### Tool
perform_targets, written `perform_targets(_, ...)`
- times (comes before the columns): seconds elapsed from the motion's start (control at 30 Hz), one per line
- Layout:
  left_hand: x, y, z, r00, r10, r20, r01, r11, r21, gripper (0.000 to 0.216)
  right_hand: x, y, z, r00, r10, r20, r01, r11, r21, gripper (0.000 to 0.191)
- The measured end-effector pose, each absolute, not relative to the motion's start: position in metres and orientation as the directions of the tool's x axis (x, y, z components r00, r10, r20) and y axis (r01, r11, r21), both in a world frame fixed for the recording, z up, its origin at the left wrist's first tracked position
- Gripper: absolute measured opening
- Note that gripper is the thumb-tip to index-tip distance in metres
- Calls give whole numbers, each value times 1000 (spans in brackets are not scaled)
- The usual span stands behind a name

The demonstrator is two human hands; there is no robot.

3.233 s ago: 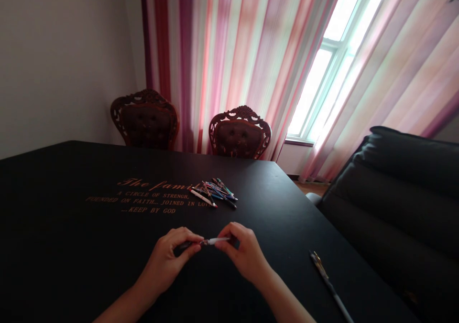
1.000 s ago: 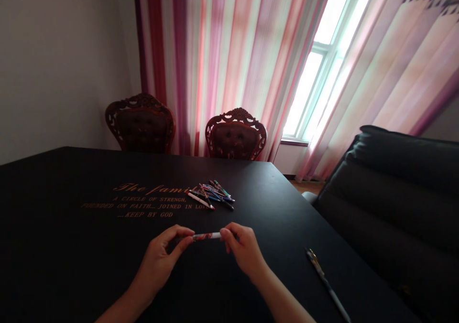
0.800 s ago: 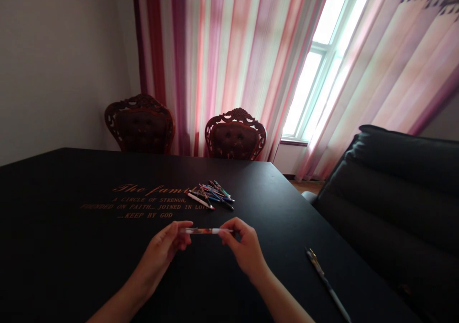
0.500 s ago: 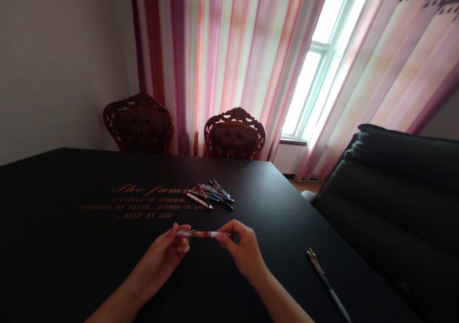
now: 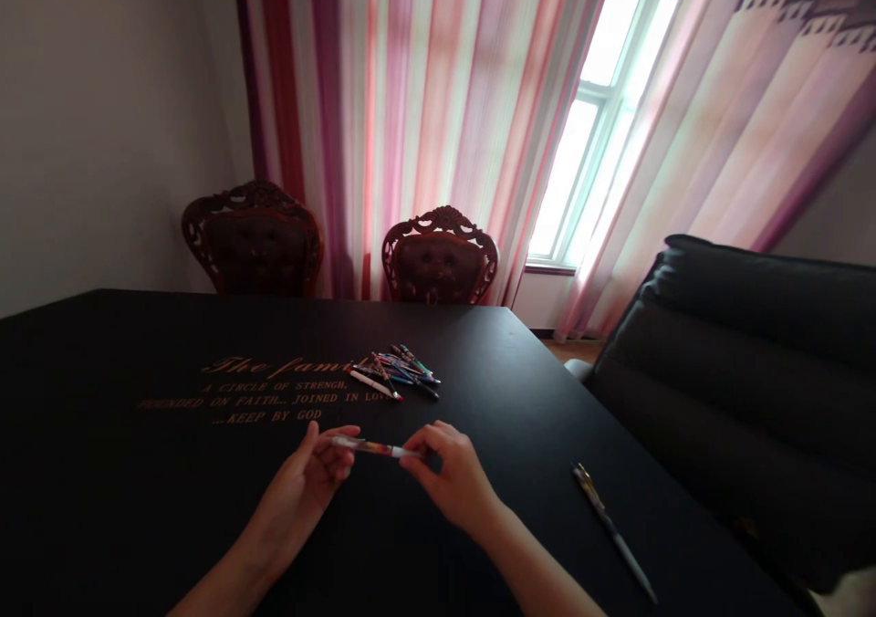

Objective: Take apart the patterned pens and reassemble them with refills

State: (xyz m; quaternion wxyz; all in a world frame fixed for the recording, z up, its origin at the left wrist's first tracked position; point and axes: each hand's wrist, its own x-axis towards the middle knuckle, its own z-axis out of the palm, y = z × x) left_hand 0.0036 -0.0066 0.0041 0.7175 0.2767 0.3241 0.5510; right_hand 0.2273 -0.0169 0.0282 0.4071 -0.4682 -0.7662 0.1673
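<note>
In the head view, my right hand [image 5: 450, 473] pinched one end of a patterned pen [image 5: 375, 448]; my left hand [image 5: 306, 475], loosely spread, was at its other end. Beyond both hands lay a pile of pens [image 5: 402, 373].

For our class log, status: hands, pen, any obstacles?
Right hand pinching pen by white end. Left hand open at other end, contact unclear. Pen pile beyond, single pen rightward; both apart from hands.
</note>
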Motion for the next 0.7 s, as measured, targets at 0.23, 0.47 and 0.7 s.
perform_targets(0.23,-3,-2,-1,184,965,-188,-409,248,878,44,278,-21,78,7,790,613,750,401,-525,7)
perform_targets(0.47,-2,2,-11,204,965,-166,-259,217,941,42,396,-107,35,426,716,553,820,-48,-570,26)
perform_targets(0.7,-5,9,-25,221,954,-201,-262,257,930,39,445,-171,-30,586,687,431,755,-269,-598,34)
